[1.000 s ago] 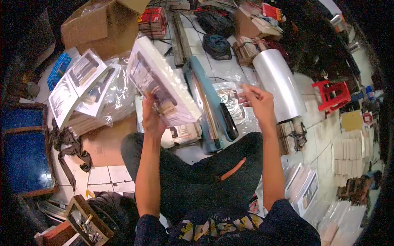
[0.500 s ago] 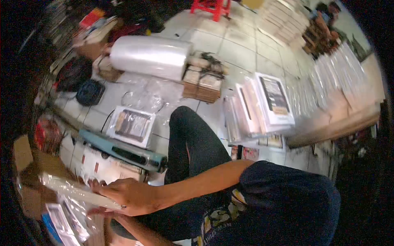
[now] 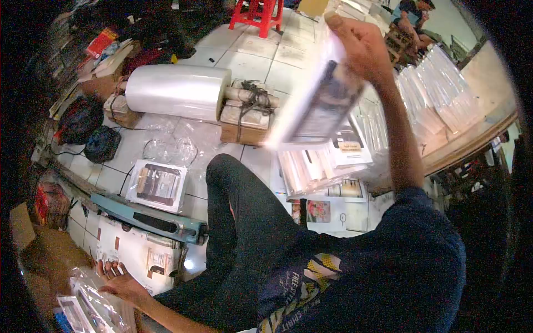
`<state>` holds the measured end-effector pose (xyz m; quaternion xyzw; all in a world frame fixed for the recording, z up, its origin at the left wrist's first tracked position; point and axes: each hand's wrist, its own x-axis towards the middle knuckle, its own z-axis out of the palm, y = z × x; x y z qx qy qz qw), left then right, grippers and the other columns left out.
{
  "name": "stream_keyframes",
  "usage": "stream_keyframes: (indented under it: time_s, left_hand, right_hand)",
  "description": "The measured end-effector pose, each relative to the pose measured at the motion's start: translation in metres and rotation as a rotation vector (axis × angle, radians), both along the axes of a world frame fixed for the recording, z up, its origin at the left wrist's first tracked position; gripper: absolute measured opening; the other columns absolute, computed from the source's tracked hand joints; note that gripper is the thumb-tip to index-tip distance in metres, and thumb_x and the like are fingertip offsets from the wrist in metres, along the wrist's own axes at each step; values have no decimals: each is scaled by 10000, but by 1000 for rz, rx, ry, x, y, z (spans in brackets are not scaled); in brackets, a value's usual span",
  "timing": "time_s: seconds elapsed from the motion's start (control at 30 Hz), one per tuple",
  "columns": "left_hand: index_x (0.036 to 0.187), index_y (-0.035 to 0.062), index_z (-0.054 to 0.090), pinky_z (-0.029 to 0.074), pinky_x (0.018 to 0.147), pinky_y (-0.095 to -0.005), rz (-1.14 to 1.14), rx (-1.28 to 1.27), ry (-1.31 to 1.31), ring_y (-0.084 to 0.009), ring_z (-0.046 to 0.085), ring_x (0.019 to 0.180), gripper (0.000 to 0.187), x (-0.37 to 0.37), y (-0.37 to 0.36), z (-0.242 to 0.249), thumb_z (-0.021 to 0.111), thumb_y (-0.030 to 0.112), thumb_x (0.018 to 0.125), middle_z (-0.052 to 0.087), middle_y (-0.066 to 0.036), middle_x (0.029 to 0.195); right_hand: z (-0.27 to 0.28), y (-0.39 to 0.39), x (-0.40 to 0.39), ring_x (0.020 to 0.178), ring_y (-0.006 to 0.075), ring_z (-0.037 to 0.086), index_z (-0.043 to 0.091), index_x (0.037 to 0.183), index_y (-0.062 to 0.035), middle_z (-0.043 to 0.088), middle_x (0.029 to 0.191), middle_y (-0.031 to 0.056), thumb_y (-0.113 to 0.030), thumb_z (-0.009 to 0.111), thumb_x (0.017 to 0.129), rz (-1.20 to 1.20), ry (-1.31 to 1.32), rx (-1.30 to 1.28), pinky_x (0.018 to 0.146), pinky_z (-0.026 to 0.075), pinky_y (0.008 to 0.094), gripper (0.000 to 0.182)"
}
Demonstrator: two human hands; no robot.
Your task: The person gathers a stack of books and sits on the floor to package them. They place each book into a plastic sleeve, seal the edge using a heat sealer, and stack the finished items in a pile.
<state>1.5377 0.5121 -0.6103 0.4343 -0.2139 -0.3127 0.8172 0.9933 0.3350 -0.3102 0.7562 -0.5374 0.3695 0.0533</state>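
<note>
My right hand (image 3: pixel 363 53) is raised at the upper right, its fingers closed on the top edge of a white book (image 3: pixel 322 108) with a dark cover picture, blurred by motion. The book hangs tilted over a stack of similar books (image 3: pixel 311 169) on the floor. At the lower left, my left hand (image 3: pixel 125 284) has its fingers spread beside plastic-wrapped books (image 3: pixel 91 299) in a cardboard box (image 3: pixel 50 250). A blue-green bar-shaped device (image 3: pixel 147 216) lies beyond that hand, with a wrapped book (image 3: pixel 156 185) behind it.
A large roll of clear plastic (image 3: pixel 177 91) lies beside a tied cardboard bundle (image 3: pixel 247 119). A red stool (image 3: pixel 258 16) stands at the back. Rows of wrapped packets (image 3: pixel 433 91) fill the right side, and a person (image 3: pixel 408 16) sits beyond them.
My right hand has moved from the lower left to the upper right and now holds up a book. My left hand stays low by the box, fingers spread. The view has shifted.
</note>
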Motion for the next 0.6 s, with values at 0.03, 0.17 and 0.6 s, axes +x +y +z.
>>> stream_keyframes:
  time_s: [0.03,0.17,0.6]
  left_hand:
    - [1291,19,426,421,897,-318,-10,0,0,-146,508,905,775,-2,-2,0,473,662,861,552,-36,986]
    - [1251,35,469,405,873,-305,-53,56,-20,-144,494,872,597,0,-3,-6,484,534,924,531,-24,951]
    - [1087,-1,585,488,680,-265,156,400,-745,-167,602,826,291,0,-7,-20,664,199,891,635,-102,937]
  right_hand:
    - [-2,-5,-11,531,36,377,552,684,7,425,531,-60,-432,504,967,13,-7,-7,470,307,251,525]
    - [-38,-39,-87,423,64,310,552,536,-54,341,448,-75,-494,490,954,103,279,287,398,254,278,610]
    - [-163,-25,-95,849,342,635,671,916,46,672,856,230,-462,442,961,-176,85,542,818,467,373,559]
